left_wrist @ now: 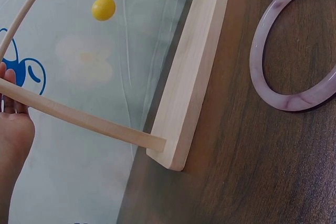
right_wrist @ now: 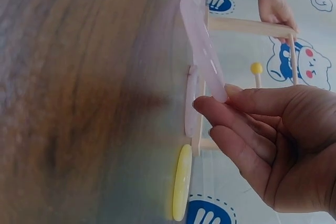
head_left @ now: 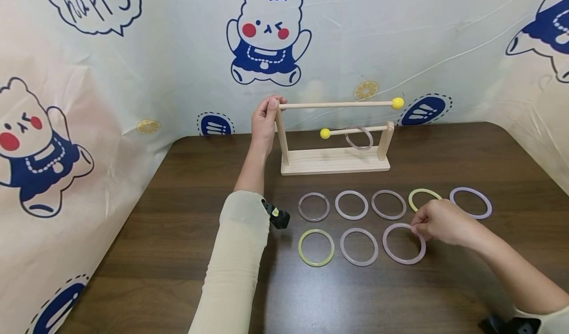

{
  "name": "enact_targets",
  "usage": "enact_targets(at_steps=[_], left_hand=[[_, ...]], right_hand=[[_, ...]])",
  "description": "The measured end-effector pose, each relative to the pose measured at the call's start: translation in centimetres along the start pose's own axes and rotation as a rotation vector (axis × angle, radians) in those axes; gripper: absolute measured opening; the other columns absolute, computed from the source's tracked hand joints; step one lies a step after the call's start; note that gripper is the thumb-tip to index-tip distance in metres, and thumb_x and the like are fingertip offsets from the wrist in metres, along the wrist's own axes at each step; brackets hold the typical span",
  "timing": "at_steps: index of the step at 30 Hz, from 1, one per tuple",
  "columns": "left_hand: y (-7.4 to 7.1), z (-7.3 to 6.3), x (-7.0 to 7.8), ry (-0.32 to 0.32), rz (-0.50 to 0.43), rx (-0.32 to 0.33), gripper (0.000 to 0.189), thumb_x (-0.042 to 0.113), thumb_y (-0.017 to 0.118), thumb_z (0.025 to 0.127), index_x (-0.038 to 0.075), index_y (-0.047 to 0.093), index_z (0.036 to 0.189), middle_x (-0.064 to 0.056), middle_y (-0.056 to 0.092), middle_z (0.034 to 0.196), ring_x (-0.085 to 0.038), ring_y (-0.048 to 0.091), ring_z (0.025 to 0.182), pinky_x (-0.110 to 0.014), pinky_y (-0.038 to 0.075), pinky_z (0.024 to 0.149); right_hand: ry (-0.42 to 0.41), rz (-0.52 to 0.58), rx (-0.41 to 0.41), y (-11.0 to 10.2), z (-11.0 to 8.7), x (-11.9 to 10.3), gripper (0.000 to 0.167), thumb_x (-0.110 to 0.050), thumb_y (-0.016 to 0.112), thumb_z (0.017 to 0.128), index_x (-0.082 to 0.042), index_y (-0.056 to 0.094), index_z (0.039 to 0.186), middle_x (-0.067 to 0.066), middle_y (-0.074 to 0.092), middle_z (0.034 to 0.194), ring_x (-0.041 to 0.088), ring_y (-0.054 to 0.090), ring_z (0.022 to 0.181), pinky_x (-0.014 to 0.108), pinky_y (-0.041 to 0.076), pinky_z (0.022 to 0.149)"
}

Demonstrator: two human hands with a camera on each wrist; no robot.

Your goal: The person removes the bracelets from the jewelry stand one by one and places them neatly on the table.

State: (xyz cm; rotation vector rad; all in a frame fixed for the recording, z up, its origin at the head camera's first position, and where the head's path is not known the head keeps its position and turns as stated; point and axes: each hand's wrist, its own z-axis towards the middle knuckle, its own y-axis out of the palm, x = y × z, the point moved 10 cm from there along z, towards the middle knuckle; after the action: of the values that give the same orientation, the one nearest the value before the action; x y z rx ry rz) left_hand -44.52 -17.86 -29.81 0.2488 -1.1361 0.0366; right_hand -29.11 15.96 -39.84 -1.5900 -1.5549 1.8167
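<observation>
My left hand (head_left: 264, 122) holds the top of the left post of a wooden bangle stand (head_left: 335, 162), thumb in front and fingers behind. The stand has two horizontal rods tipped with yellow balls; one bangle (head_left: 362, 148) hangs on the lower rod. My right hand (head_left: 446, 223) pinches the edge of a pale purple bangle (head_left: 386, 245) between thumb and index finger. In the right wrist view this bangle (right_wrist: 206, 51) slants, its pinched side raised above the table.
Two rows of bangles lie before the stand: a yellow-green bangle (head_left: 303, 250) and a purple bangle (head_left: 342, 245) in the near row, several more behind, including a violet bangle (head_left: 489, 208) at far right. A patterned sheet (head_left: 178, 52) hangs behind the dark wooden table (head_left: 169, 255).
</observation>
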Motion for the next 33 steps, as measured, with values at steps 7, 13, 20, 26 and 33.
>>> enact_targets(at_steps=[7,13,20,26,33], left_hand=[[-0.04,0.03,0.01,0.004,-0.008,0.005,0.038,0.024,0.049,0.096,-0.009,0.057,0.112,0.007,0.065,0.089,-0.039,0.05,0.103,-0.027,0.04,0.085],[-0.17,0.03,-0.06,0.002,-0.009,0.014,0.033,0.023,0.049,0.096,-0.007,0.059,0.108,0.006,0.066,0.089,-0.023,0.057,0.093,-0.027,0.041,0.086],[-0.13,-0.02,-0.08,0.005,-0.009,0.014,0.031,0.024,0.049,0.096,-0.003,0.061,0.107,0.006,0.066,0.089,-0.039,0.05,0.102,-0.027,0.041,0.085],[-0.07,0.02,-0.03,0.004,-0.004,0.01,0.033,0.024,0.049,0.096,-0.004,0.061,0.108,0.005,0.066,0.09,-0.04,0.05,0.103,-0.027,0.041,0.086],[-0.16,0.13,-0.12,0.003,-0.019,0.022,0.027,0.022,0.049,0.096,0.0,0.063,0.103,0.005,0.065,0.088,-0.036,0.053,0.098,-0.026,0.041,0.085]], right_hand=[[0.041,-0.001,-0.015,0.23,-0.11,0.21,0.013,-0.004,0.066,0.08,-0.012,0.069,0.07,-0.008,0.062,0.06,0.007,0.057,0.054,0.027,0.043,0.051],[0.053,-0.012,-0.013,0.26,-0.01,0.44,0.012,-0.006,0.066,0.08,-0.012,0.069,0.07,-0.008,0.06,0.058,0.008,0.054,0.054,0.028,0.041,0.05],[0.059,-0.013,-0.014,0.3,0.08,0.51,0.012,-0.006,0.066,0.08,-0.012,0.068,0.07,-0.008,0.059,0.057,0.008,0.054,0.054,0.028,0.041,0.05],[0.058,-0.016,-0.015,0.31,0.1,0.52,0.012,-0.006,0.066,0.08,-0.012,0.068,0.07,-0.008,0.058,0.057,0.009,0.054,0.054,0.028,0.041,0.05],[0.059,-0.019,-0.014,0.3,0.14,0.49,0.011,-0.006,0.066,0.08,-0.012,0.068,0.071,-0.008,0.059,0.058,0.008,0.054,0.054,0.029,0.041,0.051]])
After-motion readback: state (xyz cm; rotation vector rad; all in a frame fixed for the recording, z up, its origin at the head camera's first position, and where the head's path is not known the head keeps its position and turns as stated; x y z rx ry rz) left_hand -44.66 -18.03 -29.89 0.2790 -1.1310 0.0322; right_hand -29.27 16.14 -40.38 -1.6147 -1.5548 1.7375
